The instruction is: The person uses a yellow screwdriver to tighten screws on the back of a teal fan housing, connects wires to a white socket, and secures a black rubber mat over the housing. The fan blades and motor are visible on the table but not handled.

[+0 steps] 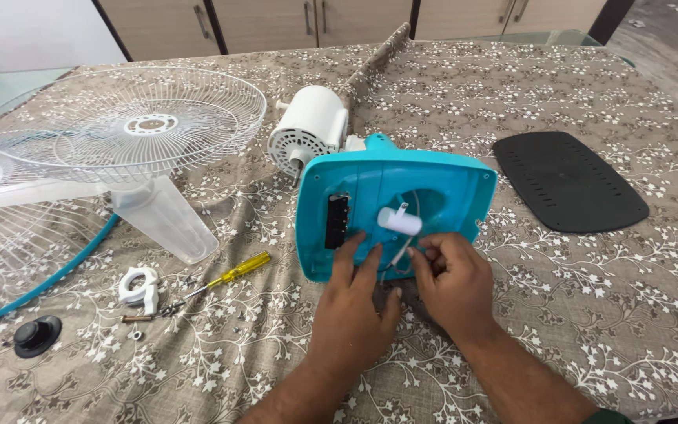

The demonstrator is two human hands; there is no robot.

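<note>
The turquoise fan base (433, 184) lies upside down on the patterned tablecloth (590, 314), its hollow facing up, with a small white cylinder (399, 221) and thin wires (402, 255) inside. The left hand (352, 310) rests flat on the base's near edge, fingers spread apart. The right hand (453, 283) pinches the wires with fingertips together. Behind the base sits the white motor housing (308, 129); right of the base lies a black cover plate (566, 180); left of it a yellow-handled screwdriver (225, 276) and wire fan guard (123, 126).
</note>
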